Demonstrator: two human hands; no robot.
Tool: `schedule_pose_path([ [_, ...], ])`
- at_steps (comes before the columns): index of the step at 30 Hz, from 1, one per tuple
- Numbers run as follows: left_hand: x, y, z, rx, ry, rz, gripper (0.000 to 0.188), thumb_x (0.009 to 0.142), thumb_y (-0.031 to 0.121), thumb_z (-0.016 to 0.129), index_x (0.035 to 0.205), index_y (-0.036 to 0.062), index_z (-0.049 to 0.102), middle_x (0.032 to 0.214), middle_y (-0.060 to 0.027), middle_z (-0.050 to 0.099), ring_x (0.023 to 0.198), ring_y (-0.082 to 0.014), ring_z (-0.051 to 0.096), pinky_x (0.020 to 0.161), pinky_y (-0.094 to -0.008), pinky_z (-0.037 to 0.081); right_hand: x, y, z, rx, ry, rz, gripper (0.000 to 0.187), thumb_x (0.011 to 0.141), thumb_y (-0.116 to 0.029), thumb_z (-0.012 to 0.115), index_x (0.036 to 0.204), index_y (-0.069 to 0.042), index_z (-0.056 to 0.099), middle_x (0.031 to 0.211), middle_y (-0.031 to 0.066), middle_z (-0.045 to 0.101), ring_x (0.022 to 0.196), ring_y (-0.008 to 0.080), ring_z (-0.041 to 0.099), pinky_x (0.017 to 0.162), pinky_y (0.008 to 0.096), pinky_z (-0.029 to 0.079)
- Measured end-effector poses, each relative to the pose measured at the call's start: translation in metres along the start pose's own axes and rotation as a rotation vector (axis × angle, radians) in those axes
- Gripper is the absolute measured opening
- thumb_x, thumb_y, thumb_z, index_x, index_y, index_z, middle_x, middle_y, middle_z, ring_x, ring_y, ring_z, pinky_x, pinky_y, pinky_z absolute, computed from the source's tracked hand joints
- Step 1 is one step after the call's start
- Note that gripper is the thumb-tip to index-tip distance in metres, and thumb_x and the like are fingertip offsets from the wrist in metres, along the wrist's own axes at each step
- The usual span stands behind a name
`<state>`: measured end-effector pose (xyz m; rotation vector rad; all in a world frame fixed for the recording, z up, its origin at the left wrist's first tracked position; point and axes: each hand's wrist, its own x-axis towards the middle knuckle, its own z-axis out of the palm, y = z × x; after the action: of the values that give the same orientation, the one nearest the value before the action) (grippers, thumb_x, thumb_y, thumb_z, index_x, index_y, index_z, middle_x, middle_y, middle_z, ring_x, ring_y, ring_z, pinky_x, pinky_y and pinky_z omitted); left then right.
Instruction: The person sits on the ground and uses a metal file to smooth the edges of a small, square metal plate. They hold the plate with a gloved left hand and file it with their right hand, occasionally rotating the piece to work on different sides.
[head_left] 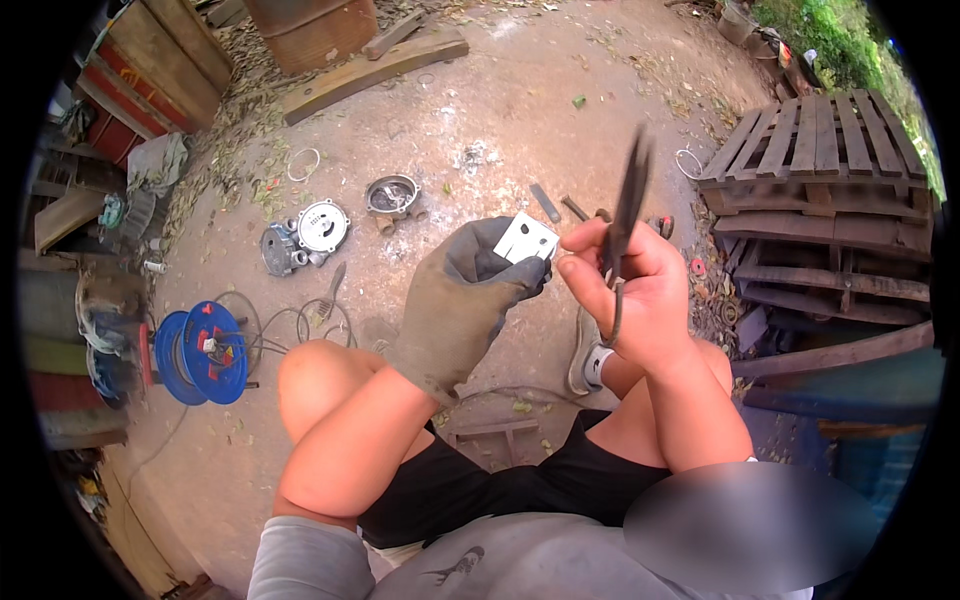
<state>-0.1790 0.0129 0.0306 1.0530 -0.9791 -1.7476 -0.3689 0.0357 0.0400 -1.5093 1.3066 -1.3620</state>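
My left hand [455,300], in a grey-brown work glove, is closed around a small white flat piece [520,238] with dark holes or marks in it. My bare right hand [645,285] grips a pair of dark scissors [630,195], their blades pointing up and blurred. A curved handle shows below the fingers. Thumb and index fingertip of that hand meet at the right edge of the white piece; whether they pinch it or something small there, I cannot tell. Both hands are held above my knees.
On the ground ahead lie round metal housings [322,227], an open one [392,194], a flat grey bar [545,203] and a bolt [574,208]. A blue cable reel [215,352] and a brush [330,292] are left. Wooden pallets [820,200] stack at right; a rusty drum [310,30] stands behind a plank [375,75].
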Motion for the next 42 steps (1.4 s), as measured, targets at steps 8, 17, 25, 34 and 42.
schedule_pose_path([
  [8,-0.005,0.004,-0.002,-0.356,-0.182,-0.082,0.033,0.107,0.012,0.065,0.134,-0.0060,0.064,0.121,-0.0132,0.074,0.109,-0.0180,0.073,0.096,-0.0330,0.060,0.009,0.003,-0.005,-0.331,-0.055,-0.238,0.028,0.074,-0.004,0.094,0.097,-0.002,0.078,0.076,0.0012,0.058,0.062,0.0098,0.051,0.058,0.0265,0.044],
  [17,-0.004,-0.007,-0.012,-0.108,-0.073,-0.041,0.034,0.110,0.022,0.065,0.126,-0.0063,0.070,0.114,-0.0108,0.075,0.106,-0.0168,0.072,0.097,-0.0335,0.060,0.005,0.002,-0.001,-0.391,-0.082,-0.201,0.042,0.066,-0.009,0.100,0.100,-0.001,0.076,0.077,0.0031,0.059,0.063,0.0113,0.054,0.060,0.0279,0.044],
  [25,-0.007,0.002,-0.001,0.002,-0.018,-0.005,0.029,0.107,0.017,0.067,0.123,-0.0068,0.072,0.111,-0.0106,0.077,0.100,-0.0165,0.074,0.091,-0.0325,0.060,0.006,0.005,-0.003,-0.388,-0.033,-0.231,0.024,0.075,-0.003,0.091,0.091,-0.002,0.072,0.075,0.0032,0.061,0.060,0.0119,0.055,0.055,0.0275,0.045],
  [34,-0.008,0.007,-0.001,0.383,-0.004,0.035,0.027,0.104,0.018,0.074,0.118,-0.0046,0.075,0.104,-0.0057,0.077,0.085,-0.0083,0.067,0.076,-0.0270,0.056,0.008,0.006,-0.005,-0.428,-0.076,-0.256,0.020,0.076,0.000,0.085,0.092,-0.003,0.074,0.075,0.0048,0.062,0.062,0.0172,0.059,0.058,0.0311,0.048],
  [42,-0.006,-0.008,-0.001,0.533,0.028,0.225,0.019,0.096,0.016,0.079,0.108,0.0018,0.074,0.079,-0.0100,0.074,0.066,-0.0108,0.065,0.059,-0.0317,0.050,0.005,0.004,-0.001,-0.552,-0.062,-0.257,0.019,0.076,-0.001,0.084,0.085,-0.003,0.068,0.073,0.0071,0.060,0.062,0.0245,0.060,0.058,0.0350,0.049],
])
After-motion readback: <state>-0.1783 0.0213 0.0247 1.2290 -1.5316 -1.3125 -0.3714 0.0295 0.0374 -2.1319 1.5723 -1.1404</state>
